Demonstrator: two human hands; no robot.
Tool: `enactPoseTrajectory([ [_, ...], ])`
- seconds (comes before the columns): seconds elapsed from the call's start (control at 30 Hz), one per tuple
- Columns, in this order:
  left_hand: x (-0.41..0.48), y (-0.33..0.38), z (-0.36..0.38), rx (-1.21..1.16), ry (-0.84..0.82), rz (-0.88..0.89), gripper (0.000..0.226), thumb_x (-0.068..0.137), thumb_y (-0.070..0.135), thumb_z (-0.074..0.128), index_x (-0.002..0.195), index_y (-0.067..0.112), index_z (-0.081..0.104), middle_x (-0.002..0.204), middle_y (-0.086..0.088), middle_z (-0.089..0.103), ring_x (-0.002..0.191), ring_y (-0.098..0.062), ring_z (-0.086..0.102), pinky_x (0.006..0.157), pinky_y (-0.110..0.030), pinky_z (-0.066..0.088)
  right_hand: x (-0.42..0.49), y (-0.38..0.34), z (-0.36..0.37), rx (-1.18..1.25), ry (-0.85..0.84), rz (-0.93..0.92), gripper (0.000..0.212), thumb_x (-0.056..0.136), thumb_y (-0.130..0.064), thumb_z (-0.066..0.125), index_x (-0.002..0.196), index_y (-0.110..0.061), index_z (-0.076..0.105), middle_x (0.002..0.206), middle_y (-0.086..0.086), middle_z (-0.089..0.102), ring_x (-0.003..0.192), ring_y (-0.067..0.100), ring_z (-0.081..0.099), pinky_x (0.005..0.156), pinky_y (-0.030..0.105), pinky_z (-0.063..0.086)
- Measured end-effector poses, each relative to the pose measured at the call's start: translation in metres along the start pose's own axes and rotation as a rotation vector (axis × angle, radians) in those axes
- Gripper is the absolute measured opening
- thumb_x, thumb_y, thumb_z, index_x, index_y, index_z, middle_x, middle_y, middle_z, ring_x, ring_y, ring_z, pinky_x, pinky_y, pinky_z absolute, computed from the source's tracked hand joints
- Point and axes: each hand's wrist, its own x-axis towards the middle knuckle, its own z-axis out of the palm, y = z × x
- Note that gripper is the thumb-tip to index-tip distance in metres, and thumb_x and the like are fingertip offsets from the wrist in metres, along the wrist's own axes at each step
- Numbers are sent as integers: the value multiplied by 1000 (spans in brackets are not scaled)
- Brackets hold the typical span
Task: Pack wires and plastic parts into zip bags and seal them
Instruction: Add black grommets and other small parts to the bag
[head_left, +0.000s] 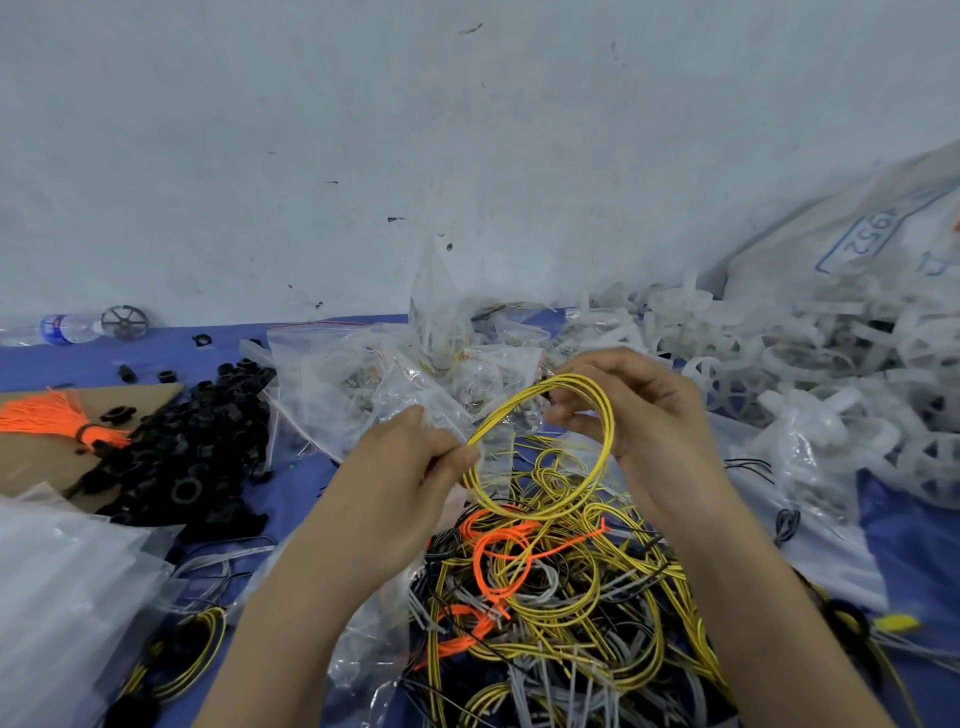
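head view, what's in hand: one yellow wire coil (607, 441), wound into a loop and held up over the near-middle wire pile (545, 597).
left hand (415, 457): thumb and fingers pressed together, pinching the left edge of the loop.
right hand (639, 415): fingers curled around the far right side of the loop, holding its shape.
bag for this coil: a clear bag sits right behind the left hand, but I can't tell whether it's being held or just lies on the heap.
done so far: the zip bags (415, 374) piled far middle look stuffed with bits, so I'd guess a good batch is already packed. The seals are too blurry to check.
still to do: loads. The wire pile is a yellow, orange, grey and black tangle, the black plastic parts (197, 441) are heaped on the left, and the white plastic rings (779, 364) spill out at far right below a big sack (857, 234).
supplies: a stack of flat empty bags (62, 582) at near left.
my read: somewhere mid-job, with this coil wound but not yet bagged or sealed.
other stuff: an orange tassel bundle (47, 410) on cardboard (31, 457) at left, and a water bottle (67, 328) by the wall, all on the blue cloth (909, 545).
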Motion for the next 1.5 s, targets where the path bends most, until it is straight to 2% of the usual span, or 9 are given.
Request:
enactPoseTrajectory([
  [0.37, -2, 3, -10, -47, -51, 13, 34, 96, 28, 49, 62, 30, 57, 76, -1, 46, 65, -6, 45, 65, -12, 32, 9, -32, -86, 235, 577, -17, 20, 93, -4, 47, 75, -8, 53, 57, 0, 60, 55, 12, 60, 64, 25, 56],
  [0.47, -3, 8, -4, -52, -83, 33, 32, 96, 31, 48, 65, 31, 60, 73, 3, 41, 69, -2, 45, 64, -11, 31, 7, -31, -87, -585, 631, 113, 11, 90, -9, 55, 100, -5, 57, 96, 13, 60, 88, 24, 59, 77, 29, 50],
  [0.57, -2, 5, -2, -49, -90, 40, 30, 95, 31, 50, 69, 27, 65, 72, 4, 41, 71, 1, 45, 64, -11, 31, 4, -41, -74, -1091, 419, -47, 51, 84, -13, 63, 131, -22, 46, 127, -3, 53, 107, 16, 55, 90, 22, 43],
  [0.67, -2, 6, -1, -53, -108, 59, 28, 94, 32, 51, 72, 26, 67, 73, 5, 42, 73, 0, 45, 64, -12, 31, -1, -37, -41, -1054, -144, 21, 45, 86, -19, 61, 120, -46, 50, 115, -30, 54, 98, -9, 51, 73, -6, 33],
  [0.77, -4, 7, -2, -81, -130, 60, 27, 93, 31, 53, 71, 27, 68, 73, 2, 43, 71, -3, 45, 64, -13, 31, -2, -12, -20, -1188, -439, 134, 33, 91, -16, 58, 121, -29, 61, 113, -18, 58, 106, 1, 53, 80, 4, 37],
  [0.87, -4, 7, -6, -113, -106, 9, 28, 93, 32, 52, 70, 31, 67, 76, -4, 47, 70, -6, 47, 62, -15, 33, -1, -3, -12, -1168, -415, 193, 20, 96, -11, 49, 99, -19, 68, 85, -9, 66, 85, 19, 64, 74, 30, 49],
  [1.17, -5, 1, -22, -278, 292, -184, 32, 92, 15, 54, 71, 36, 67, 70, -6, 63, 64, -6, 55, 98, -33, 40, 1, -6, -15, -749, -233, 143, 50, 83, 17, 30, 84, -23, 60, 63, -7, 60, 53, 12, 40, 48, 20, 31],
  [1.3, -5, -7, -23, -315, 336, -240, 32, 92, 18, 55, 71, 39, 67, 70, 6, 62, 61, -2, 54, 73, -26, 42, 0, 2, 0, -692, -149, -30, 44, 85, 18, 34, 95, -10, 66, 78, -4, 65, 51, 0, 48, 50, 11, 35],
  [1.5, -5, -22, -26, -313, 433, -318, 28, 93, 16, 52, 75, 31, 67, 53, 10, 57, 55, -12, 52, 57, -22, 40, -5, 26, 15, -563, -170, 56, 42, 98, 3, 35, 107, -27, 63, 82, -4, 68, 40, 10, 42, 43, 20, 38],
])
